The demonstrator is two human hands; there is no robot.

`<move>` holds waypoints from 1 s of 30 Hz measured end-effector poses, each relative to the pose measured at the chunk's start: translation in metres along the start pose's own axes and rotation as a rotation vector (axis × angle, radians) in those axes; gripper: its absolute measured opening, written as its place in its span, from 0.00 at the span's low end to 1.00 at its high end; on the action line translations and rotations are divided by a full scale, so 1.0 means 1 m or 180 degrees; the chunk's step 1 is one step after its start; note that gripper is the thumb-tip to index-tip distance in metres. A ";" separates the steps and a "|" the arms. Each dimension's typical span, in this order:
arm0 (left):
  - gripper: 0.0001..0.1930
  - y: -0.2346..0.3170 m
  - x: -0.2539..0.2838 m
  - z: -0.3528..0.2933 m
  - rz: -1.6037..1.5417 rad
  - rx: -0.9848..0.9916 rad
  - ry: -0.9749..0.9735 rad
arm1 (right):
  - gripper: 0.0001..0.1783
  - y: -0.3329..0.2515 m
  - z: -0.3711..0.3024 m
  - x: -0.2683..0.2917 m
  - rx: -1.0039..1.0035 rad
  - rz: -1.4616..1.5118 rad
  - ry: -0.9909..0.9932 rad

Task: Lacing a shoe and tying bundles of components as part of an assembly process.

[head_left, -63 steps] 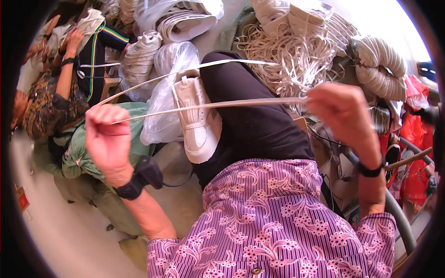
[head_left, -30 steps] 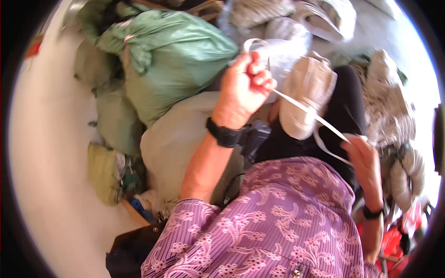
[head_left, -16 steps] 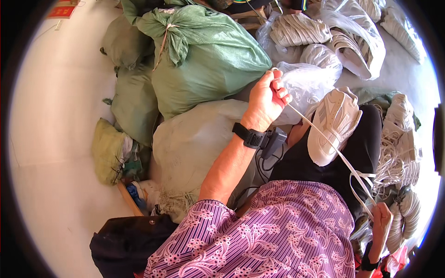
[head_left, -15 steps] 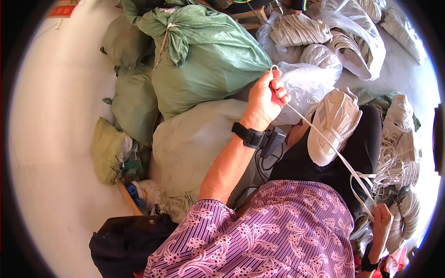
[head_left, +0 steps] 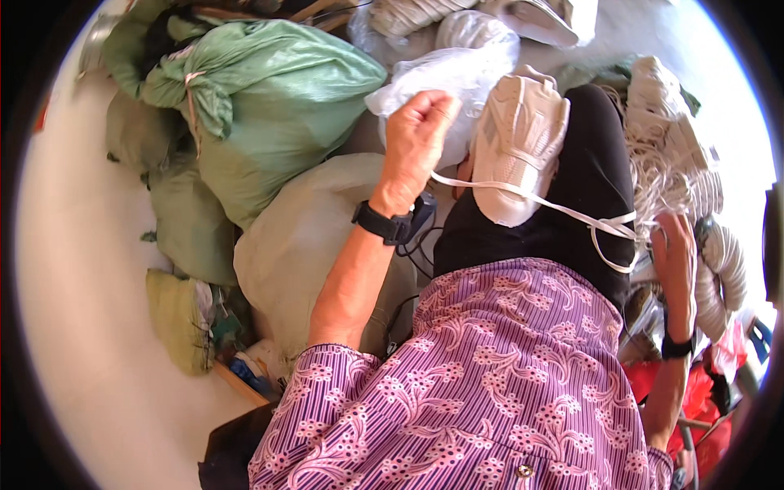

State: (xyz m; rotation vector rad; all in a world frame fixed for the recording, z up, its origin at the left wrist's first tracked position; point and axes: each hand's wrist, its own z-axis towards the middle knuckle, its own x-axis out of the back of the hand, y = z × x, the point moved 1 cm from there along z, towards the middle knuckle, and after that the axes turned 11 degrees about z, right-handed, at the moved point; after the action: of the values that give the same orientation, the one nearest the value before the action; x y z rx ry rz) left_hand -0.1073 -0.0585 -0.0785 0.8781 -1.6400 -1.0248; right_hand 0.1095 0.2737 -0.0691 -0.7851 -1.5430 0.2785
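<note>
A white sneaker rests on my dark-trousered lap, its toe toward me. A thin white shoelace runs across its toe and loops at the right. My left hand is raised to the left of the sneaker, closed in a pinch, with one stretch of the lace coming from beneath it. To the right of my thigh, my right hand is closed on the lace's other side. Its fingertips are partly hidden.
Green tied sacks and a large pale sack stand at my left. Clear plastic bags lie ahead. Stacked shoe uppers with loose laces are at my right, above a red bag.
My right hand has come up and forward, closer to the sneaker. The lace, taut before, now sags across the toe. My left hand sits lower relative to the sneaker, and the view has shifted.
</note>
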 end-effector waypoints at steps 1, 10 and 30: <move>0.08 -0.001 -0.012 -0.002 0.0207 -0.0360 -0.0114 | 0.11 -0.007 0.011 -0.012 0.0333 0.0084 0.0353; 0.03 -0.010 -0.058 -0.018 0.0975 -0.1206 -0.0373 | 0.04 -0.104 0.075 -0.071 0.1338 0.0365 0.0088; 0.07 -0.009 -0.060 -0.014 0.0976 -0.1172 -0.0700 | 0.03 -0.106 0.077 -0.088 0.1413 0.0455 0.0437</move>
State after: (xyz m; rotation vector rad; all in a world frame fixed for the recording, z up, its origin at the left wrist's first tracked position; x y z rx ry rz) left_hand -0.0773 -0.0106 -0.1053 0.2676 -1.6306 -1.1833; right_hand -0.0008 0.1630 -0.0852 -0.5489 -1.2353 0.6354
